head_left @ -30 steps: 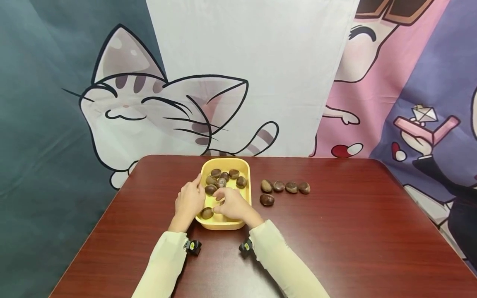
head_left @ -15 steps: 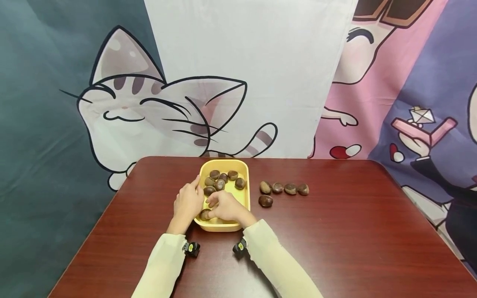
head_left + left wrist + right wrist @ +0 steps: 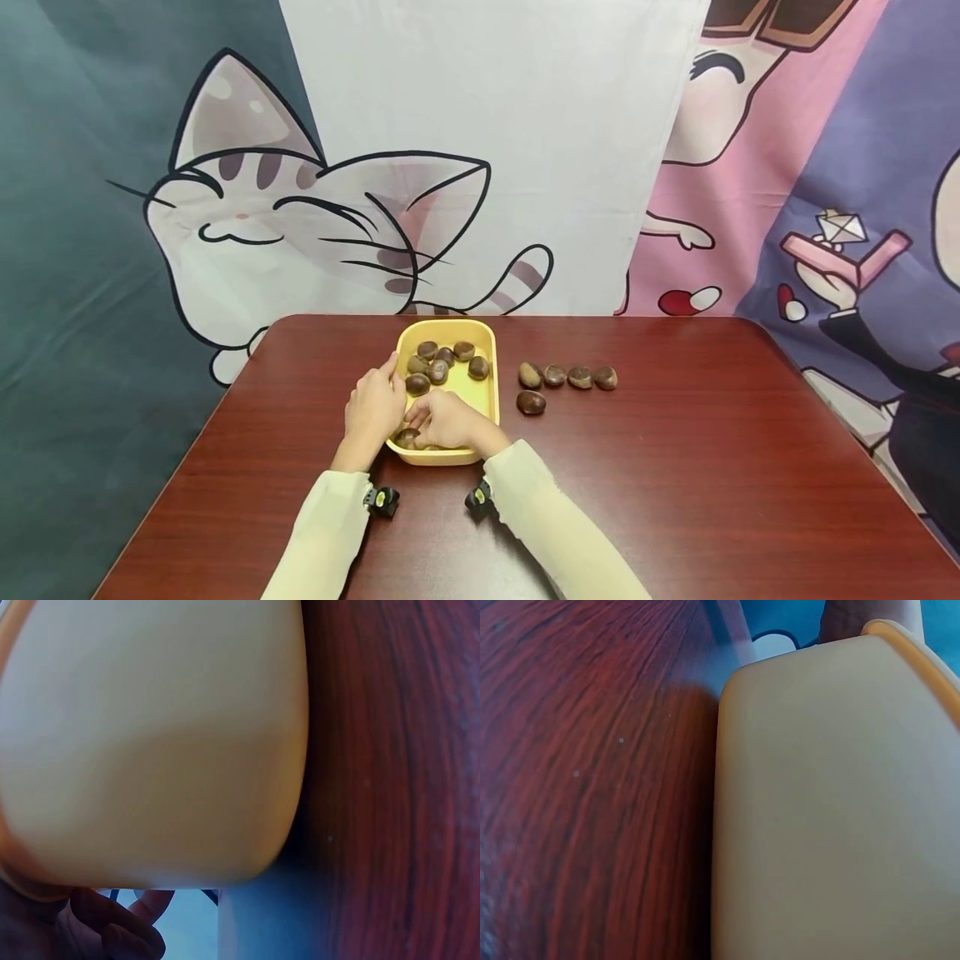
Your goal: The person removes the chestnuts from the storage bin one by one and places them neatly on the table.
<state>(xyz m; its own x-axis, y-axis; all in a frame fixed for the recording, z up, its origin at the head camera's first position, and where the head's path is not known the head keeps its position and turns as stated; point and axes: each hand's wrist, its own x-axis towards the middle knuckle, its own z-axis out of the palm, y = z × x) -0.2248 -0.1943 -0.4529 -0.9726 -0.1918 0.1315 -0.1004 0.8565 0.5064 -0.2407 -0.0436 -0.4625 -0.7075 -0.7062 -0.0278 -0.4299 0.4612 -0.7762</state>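
A chestnut (image 3: 406, 438) is lying in the near-left corner of the yellow tray (image 3: 480, 396), just left of the nearer right hand (image 3: 447, 419); its bent fingers are touching it, pinch unclear. The left hand (image 3: 375, 404) is gripping the left rim.

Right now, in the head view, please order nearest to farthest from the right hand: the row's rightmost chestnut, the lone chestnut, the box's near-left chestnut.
1. Near-left chestnut: left, by the right hand.
2. Lone chestnut: right, on the table.
3. Row's rightmost chestnut: farther right.
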